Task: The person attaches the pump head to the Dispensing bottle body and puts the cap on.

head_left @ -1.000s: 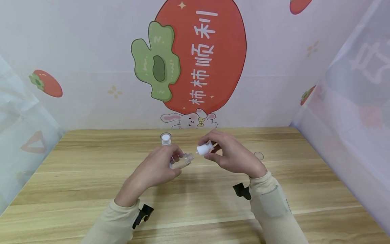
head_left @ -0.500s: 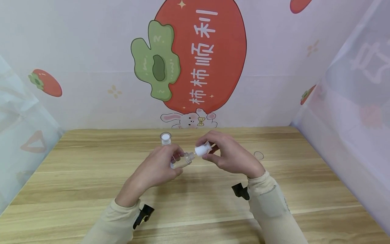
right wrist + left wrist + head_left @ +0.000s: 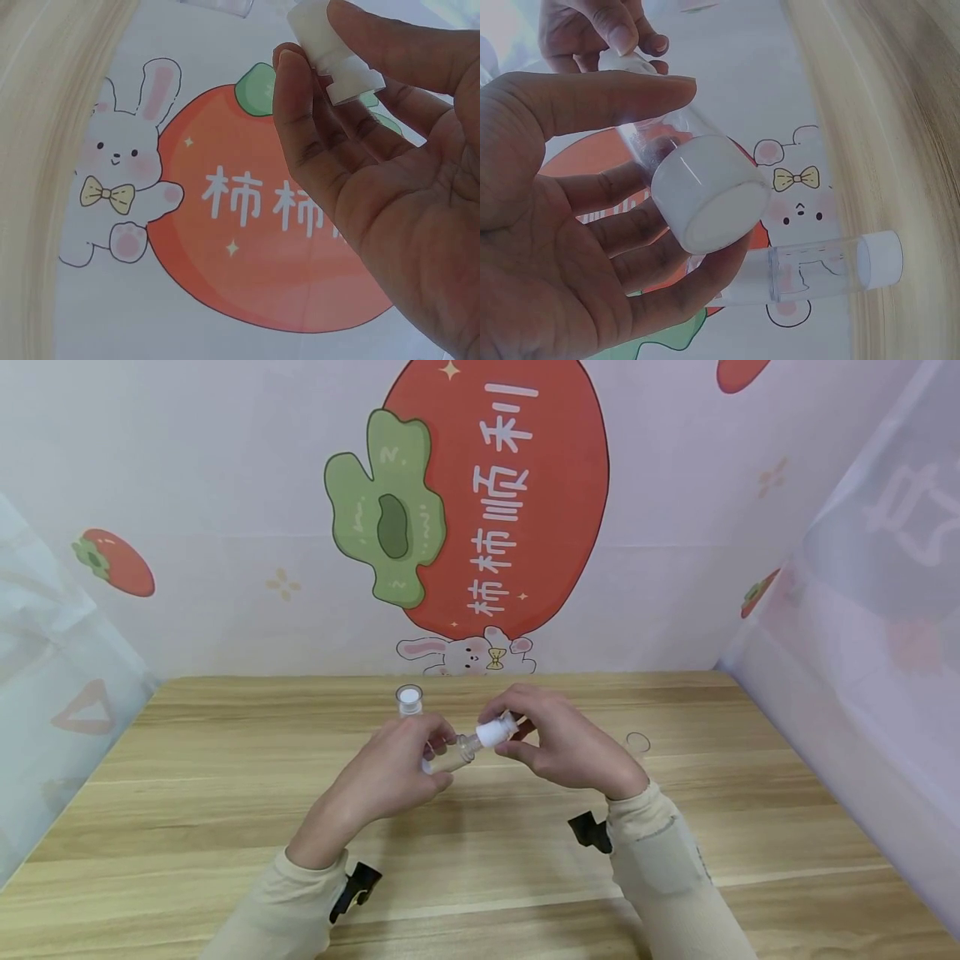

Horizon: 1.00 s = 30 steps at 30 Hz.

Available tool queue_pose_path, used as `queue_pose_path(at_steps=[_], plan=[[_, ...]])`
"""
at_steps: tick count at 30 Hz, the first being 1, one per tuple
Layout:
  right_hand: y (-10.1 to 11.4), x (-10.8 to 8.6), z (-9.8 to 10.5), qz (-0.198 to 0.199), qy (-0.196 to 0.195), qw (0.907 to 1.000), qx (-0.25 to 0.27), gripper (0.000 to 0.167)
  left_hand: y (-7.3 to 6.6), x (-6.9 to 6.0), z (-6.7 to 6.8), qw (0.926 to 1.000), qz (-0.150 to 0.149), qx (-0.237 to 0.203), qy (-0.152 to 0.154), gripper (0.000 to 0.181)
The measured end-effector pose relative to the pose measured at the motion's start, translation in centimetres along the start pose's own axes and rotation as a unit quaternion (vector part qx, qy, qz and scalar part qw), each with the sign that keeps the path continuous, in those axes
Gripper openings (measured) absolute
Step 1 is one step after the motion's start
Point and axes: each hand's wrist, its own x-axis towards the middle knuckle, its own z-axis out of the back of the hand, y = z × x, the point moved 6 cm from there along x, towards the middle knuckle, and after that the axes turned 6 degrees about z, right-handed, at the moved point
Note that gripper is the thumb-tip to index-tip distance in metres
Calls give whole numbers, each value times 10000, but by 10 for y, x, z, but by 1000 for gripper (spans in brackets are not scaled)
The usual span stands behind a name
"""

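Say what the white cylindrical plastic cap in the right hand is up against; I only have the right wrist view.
Observer: A clear cylindrical, plastic-looking bottle; the head view shows the cap at its narrow neck.

Operator: Who's holding that bottle?

Observer: The left hand, fingers curled around it.

Operator: Can you see its lower end?

Observer: Yes, in the left wrist view: the base is white and faces that camera.
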Motion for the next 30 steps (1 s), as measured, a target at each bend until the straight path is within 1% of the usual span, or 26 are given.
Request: queue_pose_path(at_steps=[4,17,23,30], plan=[[0,0,-1,-47,39,10000,42,30,-1,0,0,10000,4,-11,-14,27],[2,1,-3,39,71,9999,-59,31,-1,-1,0,9999,-45,-66,-65,28],[2,1,-5,65,111,9999,-90,30,-2,-1,-1,9999,-100,-68,-49,28],[3,2,-6,78,130,9998,-107,30,-3,-1,-2,9999,-87,-89,-28,29]])
